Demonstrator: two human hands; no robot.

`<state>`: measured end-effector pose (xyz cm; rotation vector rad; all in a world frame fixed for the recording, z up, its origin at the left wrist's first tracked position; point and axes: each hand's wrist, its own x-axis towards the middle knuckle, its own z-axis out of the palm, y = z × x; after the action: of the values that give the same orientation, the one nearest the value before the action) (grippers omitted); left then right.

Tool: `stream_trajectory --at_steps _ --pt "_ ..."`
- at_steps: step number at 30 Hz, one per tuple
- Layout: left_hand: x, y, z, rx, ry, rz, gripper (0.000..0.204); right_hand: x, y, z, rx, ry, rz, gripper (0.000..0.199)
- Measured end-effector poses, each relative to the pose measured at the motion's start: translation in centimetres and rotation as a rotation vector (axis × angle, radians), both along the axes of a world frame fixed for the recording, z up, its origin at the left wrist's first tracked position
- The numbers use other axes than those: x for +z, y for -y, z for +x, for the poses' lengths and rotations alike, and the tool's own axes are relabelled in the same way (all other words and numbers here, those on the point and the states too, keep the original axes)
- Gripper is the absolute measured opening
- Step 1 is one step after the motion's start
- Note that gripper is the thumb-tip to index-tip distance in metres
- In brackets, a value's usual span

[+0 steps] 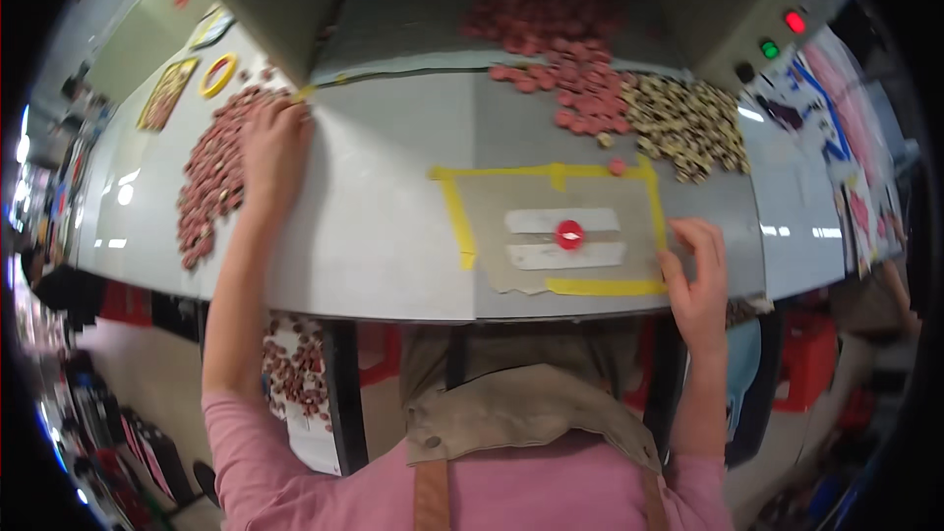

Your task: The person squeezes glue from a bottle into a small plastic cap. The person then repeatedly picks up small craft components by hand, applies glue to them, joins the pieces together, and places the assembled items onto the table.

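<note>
My left hand [275,157] reaches to the inner edge of a spread of pinkish-red round pieces [211,177] at the left of the table. Its fingers are bent down and drawn together, and whatever lies under the fingertips is hidden. Fingers loosely curled, thumb apart, my right hand [698,270] rests at the right edge of a grey mat [492,206] bordered with yellow tape; nothing shows in it. On the mat lie two white strips [560,220], one above the other. A red round piece [569,234] with a pale shiny mark sits across the gap between them.
Behind the mat, a heap of pinkish-red pieces [590,98] spills from a hooded machine [403,25]. Beside it lie many yellowish pieces with dark centres [688,123]. A yellow tape roll [217,76] is at far left. Red and green lights [782,36] glow on the machine's right side.
</note>
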<state>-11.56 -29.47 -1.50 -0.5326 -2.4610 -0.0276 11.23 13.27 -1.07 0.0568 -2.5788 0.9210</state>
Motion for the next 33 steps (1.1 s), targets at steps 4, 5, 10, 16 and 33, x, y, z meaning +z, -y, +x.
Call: stream_trajectory --at_steps 4,5,10,16,33 --pt "0.4 -4.5 0.9 -0.138 -0.004 0.115 0.037 -0.1 -2.6 -1.7 -0.083 0.096 -0.076 0.031" --pt "0.5 -7.1 1.5 -0.226 0.087 0.186 0.036 -0.1 -2.6 -2.6 -0.062 0.112 -0.085 0.030" --pt "1.5 -19.3 3.0 -0.632 0.377 0.344 0.036 0.9 -2.3 -7.1 0.029 -0.021 -0.032 0.028" --pt "-1.6 -24.0 1.4 -0.681 0.372 0.363 0.025 -1.3 0.0 -12.6 0.143 0.023 0.066 0.026" --pt "-1.9 -24.2 0.6 -0.642 0.533 0.846 0.017 2.3 -3.7 -2.2 0.169 0.028 -0.090 0.017"
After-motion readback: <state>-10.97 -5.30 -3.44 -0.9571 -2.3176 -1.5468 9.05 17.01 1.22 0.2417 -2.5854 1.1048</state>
